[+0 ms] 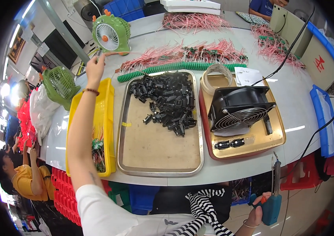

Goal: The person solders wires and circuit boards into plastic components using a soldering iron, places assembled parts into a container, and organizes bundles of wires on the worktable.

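the left hand (95, 67) reaches to eleven o'clock, fingers pinched narrow on a thin pink wire (116, 54) beside the ribbed green plastic fan (112, 33). at five o'clock the right hand (256, 214) grips a blue-handled soldering tool (273, 198), below the steel tray (161, 167).

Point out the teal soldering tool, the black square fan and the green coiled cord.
Teal pistol-shaped soldering tool (271, 207), head view, on its body.
Black square fan (239, 107), head view, on its frame.
Green coiled plastic cord (182, 66), head view, mid-coil.

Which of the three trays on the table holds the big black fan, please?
The gold tray on the right; the steel middle tray holds small black parts, the yellow left one wired pieces.
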The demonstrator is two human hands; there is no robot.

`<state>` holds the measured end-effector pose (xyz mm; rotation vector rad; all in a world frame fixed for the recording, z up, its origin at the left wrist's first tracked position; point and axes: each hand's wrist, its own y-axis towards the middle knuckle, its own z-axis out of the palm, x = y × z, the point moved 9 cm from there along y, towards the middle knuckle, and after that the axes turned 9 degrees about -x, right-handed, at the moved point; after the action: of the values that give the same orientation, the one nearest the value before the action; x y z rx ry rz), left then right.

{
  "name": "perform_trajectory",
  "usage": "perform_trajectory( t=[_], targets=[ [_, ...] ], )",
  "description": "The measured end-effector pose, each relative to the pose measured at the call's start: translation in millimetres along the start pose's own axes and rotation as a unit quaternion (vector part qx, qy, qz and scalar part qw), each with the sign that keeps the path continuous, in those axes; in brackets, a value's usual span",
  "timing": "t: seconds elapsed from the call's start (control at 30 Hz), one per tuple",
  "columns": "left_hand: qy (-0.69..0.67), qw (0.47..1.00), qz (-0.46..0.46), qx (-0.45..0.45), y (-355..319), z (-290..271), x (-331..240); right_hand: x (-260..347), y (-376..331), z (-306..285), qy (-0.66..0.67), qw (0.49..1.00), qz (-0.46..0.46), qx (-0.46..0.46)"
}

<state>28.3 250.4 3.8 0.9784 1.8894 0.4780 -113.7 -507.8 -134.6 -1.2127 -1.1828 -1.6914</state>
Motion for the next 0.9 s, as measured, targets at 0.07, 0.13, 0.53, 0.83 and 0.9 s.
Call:
perform_trajectory(
  t=[0.07, 0.13, 0.53, 0.83, 0.9],
  targets=[
    [-0.008, 0.989, 0.146, 0.025, -47.4, -29.4, -118.3, 1.0, 2.2, -4.2, -0.004, 1.000, 0.008, -0.016],
    [0.039, 0.943, 0.324, 0.065, -119.6, -72.5, -211.0, 2.2, 3.7, -3.0, 0.041, 0.999, -0.005, -0.022],
    [-0.110, 0.837, 0.394, 0.363, -345.6, -62.5, -278.3, -2.4, 11.9, 10.6, 0.063, 0.998, -0.013, -0.023],
    [-0.124, 0.875, 0.340, 0.322, -341.2, -35.2, -284.2, -3.9, 6.7, 9.7, 0.098, 0.995, -0.014, 0.005],
    [-0.128, 0.880, 0.320, 0.326, -341.3, -27.8, -283.9, -6.0, 7.5, 9.3, 0.109, 0.994, -0.018, 0.014]
  ],
)
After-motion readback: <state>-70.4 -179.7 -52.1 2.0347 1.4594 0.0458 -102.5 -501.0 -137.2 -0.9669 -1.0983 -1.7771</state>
